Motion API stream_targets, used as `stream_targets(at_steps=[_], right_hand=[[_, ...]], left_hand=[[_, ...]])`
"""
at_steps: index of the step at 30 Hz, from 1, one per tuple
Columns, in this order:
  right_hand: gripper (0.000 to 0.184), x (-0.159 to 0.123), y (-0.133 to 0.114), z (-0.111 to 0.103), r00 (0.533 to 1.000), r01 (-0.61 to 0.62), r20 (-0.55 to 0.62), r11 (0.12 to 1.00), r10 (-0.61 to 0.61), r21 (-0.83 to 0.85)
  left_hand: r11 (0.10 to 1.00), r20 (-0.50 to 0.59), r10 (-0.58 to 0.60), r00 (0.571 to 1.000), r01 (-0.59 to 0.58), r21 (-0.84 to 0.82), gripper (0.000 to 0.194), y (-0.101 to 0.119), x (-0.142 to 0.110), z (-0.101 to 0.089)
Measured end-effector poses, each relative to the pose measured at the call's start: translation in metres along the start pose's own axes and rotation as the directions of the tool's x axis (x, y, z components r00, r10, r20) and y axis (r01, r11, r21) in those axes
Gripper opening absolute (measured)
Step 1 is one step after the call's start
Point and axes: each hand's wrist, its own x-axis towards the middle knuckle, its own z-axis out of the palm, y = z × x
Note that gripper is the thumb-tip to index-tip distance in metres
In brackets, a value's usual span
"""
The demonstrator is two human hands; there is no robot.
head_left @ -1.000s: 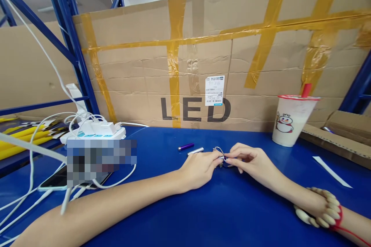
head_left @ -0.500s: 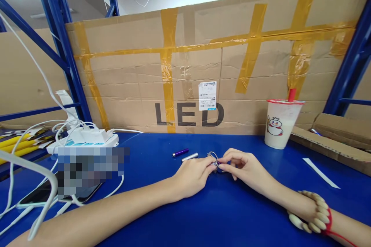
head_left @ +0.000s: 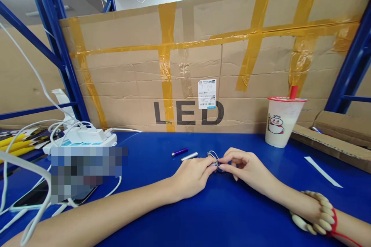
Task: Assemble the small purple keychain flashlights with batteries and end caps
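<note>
My left hand (head_left: 191, 177) rests on the blue table with its fingers closed on a small silvery metal piece (head_left: 215, 164). From the other side, the thumb and fingertips of my right hand (head_left: 246, 166) pinch the same piece. A thin loop (head_left: 213, 153), either wire or cord, sticks up behind the fingertips. Most of the metal piece is hidden by the fingers, so its kind cannot be made out. Just beyond my left hand lie a short purple tube (head_left: 179, 152) and a silver tube (head_left: 189, 157), side by side and apart from the fingers.
A lidded drink cup (head_left: 283, 123) with a red straw stands at the right, near an open cardboard box (head_left: 333, 144) and a white strip (head_left: 323, 171). At left are a power strip (head_left: 84, 139), tangled white cables and a phone (head_left: 31, 197). A cardboard wall (head_left: 130, 85) closes the back.
The view has shifted slightly. Both hands keep their pinch on the metal piece, and the tubes lie where they were.
</note>
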Motion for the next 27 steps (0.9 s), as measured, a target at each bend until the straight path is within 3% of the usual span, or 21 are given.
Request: stream_targets(at_steps=[15, 27], right_hand=[[0.029, 0.0006, -0.0012, 0.0002, 1.000, -0.010, -0.006, 0.999, 0.010, -0.042], [0.028, -0.0003, -0.0070, -0.0005, 0.998, 0.025, -0.058, 1.000, -0.024, 0.016]], left_hand=[[1.000, 0.015, -0.011, 1.000, 0.011, -0.021, 0.028, -0.0010, 0.0004, 0.0009], [0.989, 0.038, 0.002, 0.999, 0.004, -0.146, 0.029, 0.0002, 0.0004, -0.0017]])
